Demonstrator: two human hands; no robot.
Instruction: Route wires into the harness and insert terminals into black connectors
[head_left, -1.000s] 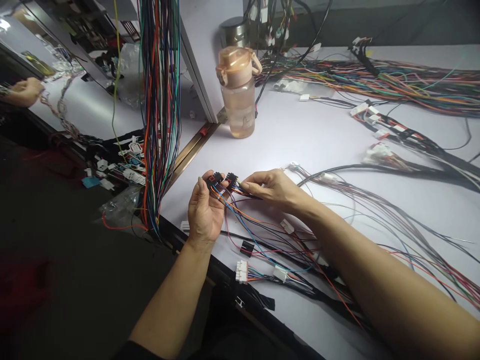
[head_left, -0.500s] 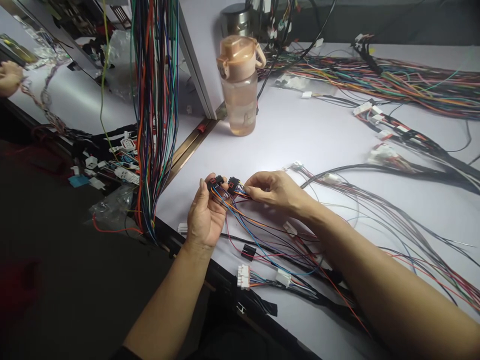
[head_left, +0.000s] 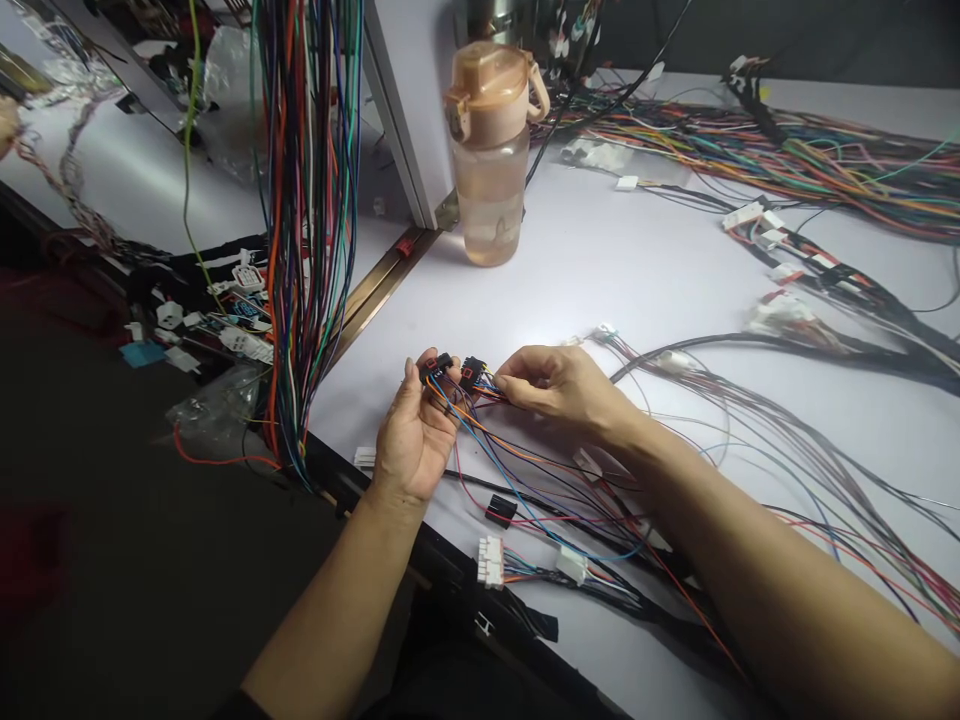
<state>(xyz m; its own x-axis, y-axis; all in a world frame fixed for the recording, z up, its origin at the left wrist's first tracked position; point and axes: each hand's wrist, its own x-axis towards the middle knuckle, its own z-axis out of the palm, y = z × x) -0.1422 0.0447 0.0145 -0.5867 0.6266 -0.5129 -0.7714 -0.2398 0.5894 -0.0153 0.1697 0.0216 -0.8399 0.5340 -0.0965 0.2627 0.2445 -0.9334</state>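
Observation:
My left hand (head_left: 412, 435) is palm up over the near edge of the white table (head_left: 645, 270), with its fingertips closed on a small black connector (head_left: 435, 366). Blue, orange and black wires run from it across my palm. My right hand (head_left: 559, 388) pinches the wires just behind a second black connector (head_left: 471, 372), which sits right beside the first. I cannot tell whether the two connectors touch. The wires trail down to a loose harness (head_left: 570, 510) with white plugs (head_left: 489, 560) and a black plug (head_left: 500, 511).
A peach-lidded water bottle (head_left: 491, 150) stands behind my hands. A thick bundle of coloured wires (head_left: 304, 200) hangs at the left. More harnesses (head_left: 787, 160) and white connectors (head_left: 780, 312) cover the back and right of the table. Small parts (head_left: 210, 320) lie left.
The view has shifted slightly, so everything sits a little to the right. My hands keep the same hold on the connectors and wires.

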